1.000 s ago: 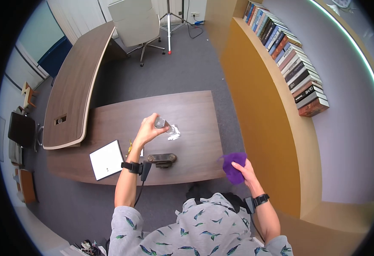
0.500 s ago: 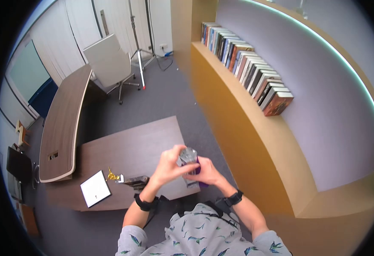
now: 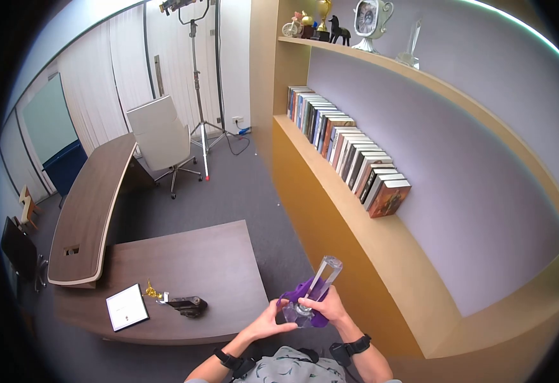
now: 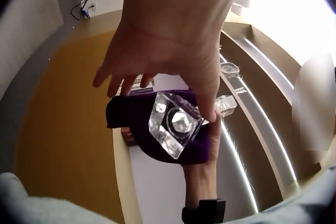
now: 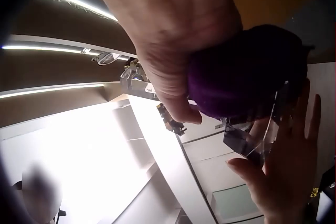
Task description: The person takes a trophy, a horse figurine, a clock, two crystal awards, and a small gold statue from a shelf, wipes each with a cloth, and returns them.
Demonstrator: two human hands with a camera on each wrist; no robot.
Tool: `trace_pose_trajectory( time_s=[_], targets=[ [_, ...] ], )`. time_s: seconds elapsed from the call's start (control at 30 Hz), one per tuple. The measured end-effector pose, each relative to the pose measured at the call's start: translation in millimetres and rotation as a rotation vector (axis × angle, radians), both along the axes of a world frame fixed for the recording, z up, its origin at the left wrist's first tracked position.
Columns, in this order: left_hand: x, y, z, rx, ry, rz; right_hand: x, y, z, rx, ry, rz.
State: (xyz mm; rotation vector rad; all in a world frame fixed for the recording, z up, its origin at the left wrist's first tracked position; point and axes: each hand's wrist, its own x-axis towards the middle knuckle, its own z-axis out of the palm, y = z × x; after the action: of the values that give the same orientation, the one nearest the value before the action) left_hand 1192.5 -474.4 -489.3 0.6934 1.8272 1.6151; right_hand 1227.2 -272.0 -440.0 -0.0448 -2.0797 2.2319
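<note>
A clear crystal trophy [image 3: 330,269] slants upward in front of my body, its faceted base [image 4: 176,124] toward my left hand. My right hand [image 3: 334,307] grips it through a purple cloth [image 3: 297,293], which wraps round the middle of the trophy. Close beside the base is my left hand [image 3: 265,325], fingers straight and spread with the thumb apart, as the right wrist view shows too. Its palm faces the base. On the wooden table to the left lie a dark upright object [image 3: 189,306], a gold figurine [image 3: 154,290] and a white-faced framed plaque [image 3: 127,307].
The low wooden table [image 3: 222,262] ends just left of my hands. To the right runs a yellow-brown cabinet [image 3: 305,210] with a row of books [image 3: 349,147]; a higher shelf [image 3: 381,56] bears trophies and ornaments. A curved desk [image 3: 88,204] and white chair [image 3: 161,134] stand farther off.
My left hand lifted the trophy from the table and brought it to the right, into the cloth. Now the right hand grips it, tilted, and the left has loosened. The head view has risen.
</note>
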Motion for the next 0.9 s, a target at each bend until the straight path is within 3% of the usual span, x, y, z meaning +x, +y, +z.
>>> trace_pose_trajectory(
  time_s=[0.1, 0.17, 0.2, 0.27, 0.53, 0.73, 0.9],
  targets=[
    [6.8, 8.6, 11.7, 0.012, -0.026, -0.014, -0.2, -3.2, 8.3, -0.068, -0.004, 0.018],
    [11.8, 9.1, 38.4, 0.041, -0.216, -0.011, -0.4, -7.1, 8.3, -0.103, 0.000, 0.007],
    [13.5, 10.8, 33.0, 0.038, -0.220, -0.012, -1.6, -9.5, 6.8, -0.106, -0.004, 0.005],
    [14.9, 14.7, 19.5, 0.004, 0.089, 0.093, -5.7, -15.3, 5.4, -0.044, 0.001, -0.067],
    [10.2, 18.7, 12.1, 0.048, -0.007, 0.140, -11.0, -23.6, 8.9, 0.143, 0.000, -0.167],
    [6.5, 24.8, 23.7, 0.162, -0.076, 0.187, -22.0, -23.4, 16.6, -0.047, 0.077, -0.288],
    [4.4, 24.2, 20.5, 0.126, -0.130, 0.210, -28.9, -12.4, 39.4, -0.060, 0.151, -0.315]
  ],
)
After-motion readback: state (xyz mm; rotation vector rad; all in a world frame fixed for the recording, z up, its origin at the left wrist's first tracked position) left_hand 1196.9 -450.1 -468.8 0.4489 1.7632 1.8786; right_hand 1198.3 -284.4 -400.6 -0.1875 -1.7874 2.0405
